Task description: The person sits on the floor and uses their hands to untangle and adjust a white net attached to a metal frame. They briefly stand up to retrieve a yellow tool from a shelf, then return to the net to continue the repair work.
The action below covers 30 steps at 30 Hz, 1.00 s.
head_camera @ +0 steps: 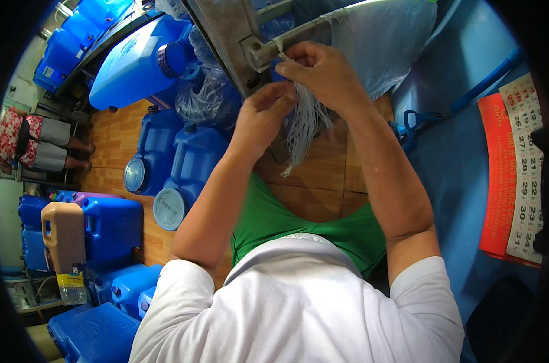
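A bundle of thin white strings (304,129) hangs from a loop on a pale horizontal bar (297,35), close to the bar's bolted end. My right hand (324,75) is at the top of the bundle, just under the bar, its thumb and forefinger pinching the strings. Slightly lower and to the left, my left hand (269,106) has its thumb and fingertips together at the bundle's left edge. The exact strands between the fingers are too fine to make out. Over the same bar, to the right, drapes a translucent plastic sheet (374,45).
A metal post (227,31) carries the bar. Blue water jugs (195,156) stand on the wood-patterned floor (116,136) at left, with a tan jug (63,236) among others. A person (43,140) stands far left. A calendar (512,177) hangs on the blue wall (442,190).
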{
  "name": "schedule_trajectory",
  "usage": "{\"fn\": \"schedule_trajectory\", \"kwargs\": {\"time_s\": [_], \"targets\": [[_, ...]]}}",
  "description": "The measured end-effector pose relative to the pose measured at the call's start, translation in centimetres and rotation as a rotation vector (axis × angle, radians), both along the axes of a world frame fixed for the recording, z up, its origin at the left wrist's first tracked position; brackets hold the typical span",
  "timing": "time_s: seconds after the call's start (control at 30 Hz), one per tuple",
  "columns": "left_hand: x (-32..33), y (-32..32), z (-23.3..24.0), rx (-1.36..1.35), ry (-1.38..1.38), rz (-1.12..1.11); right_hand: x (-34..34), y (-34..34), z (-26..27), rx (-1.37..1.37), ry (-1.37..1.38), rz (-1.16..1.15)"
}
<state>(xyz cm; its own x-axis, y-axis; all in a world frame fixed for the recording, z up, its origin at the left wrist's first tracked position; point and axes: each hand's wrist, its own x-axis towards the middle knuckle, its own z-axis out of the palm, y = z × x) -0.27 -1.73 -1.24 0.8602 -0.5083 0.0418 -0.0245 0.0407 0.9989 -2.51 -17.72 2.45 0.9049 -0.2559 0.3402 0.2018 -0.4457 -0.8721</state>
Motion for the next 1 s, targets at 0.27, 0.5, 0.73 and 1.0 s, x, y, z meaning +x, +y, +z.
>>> {"fn": "schedule_trajectory", "kwargs": {"time_s": [0.27,0.5,0.73,1.0], "targets": [[2.2,5.3,5.3,0.076,-1.320,0.275,-0.3,-2.8,3.4,-0.601,-0.167,-0.001],[4.0,4.5,6.4,0.248,-1.444,0.363,0.9,-2.5,6.1,-0.818,-0.181,0.042],[3.8,2.4,5.9,0.281,-1.382,0.350,2.7,-3.2,7.5,-0.924,-0.280,0.170],[3.1,1.1,5.8,0.179,-1.272,0.390,-1.2,-3.3,10.4,-0.726,-0.121,0.111]]}}
